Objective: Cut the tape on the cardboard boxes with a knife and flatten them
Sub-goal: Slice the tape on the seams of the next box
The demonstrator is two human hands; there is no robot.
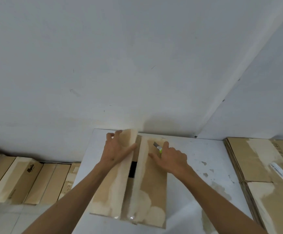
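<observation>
Cardboard box (118, 186), brown with wide strips of pale tape, lies on the white table (205, 174) directly before the person, its long axis running away toward the wall. Its two top flaps are parted along the centre seam, and a dark opening (132, 169) shows between them.

Left hand (116, 150): fingers curled over the far end of the left flap (113, 181), thumb extended along the flap's inner edge; this flap is lifted. Right hand (171, 157): closed round a knife (158, 146) with a yellow-green handle, its grey blade pointing away from the person toward the box's far end; the thumb is stretched flat on the right flap (154, 183). The two hands are apart, one on each side of the seam.

Flattened boxes (264, 166) are stacked on the table's right end, well apart from the working box; the top one carries a white label (278, 170). Further taped boxes (27, 179) stand in a row on the floor to the left of the table. Grey-white walls (137, 65) meet in a corner behind the table.
</observation>
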